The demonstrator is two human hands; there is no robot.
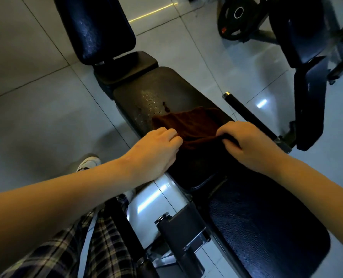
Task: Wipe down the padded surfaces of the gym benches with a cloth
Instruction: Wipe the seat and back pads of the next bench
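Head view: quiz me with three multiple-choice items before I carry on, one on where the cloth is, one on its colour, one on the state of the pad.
1. Where does the cloth lie?
A. on the floor
B. on the bench pad
C. over a rack

2. What colour is the cloth?
A. white
B. bright yellow
C. dark reddish brown

3. What state is the pad in just beyond the cloth?
A. beaded with droplets
B. torn open
C. covered with paper

Answers:
1 B, it is spread across the pad's top.
2 C, it reads dark reddish brown against the black pad.
3 A, small drops glint on the surface ahead of the cloth.
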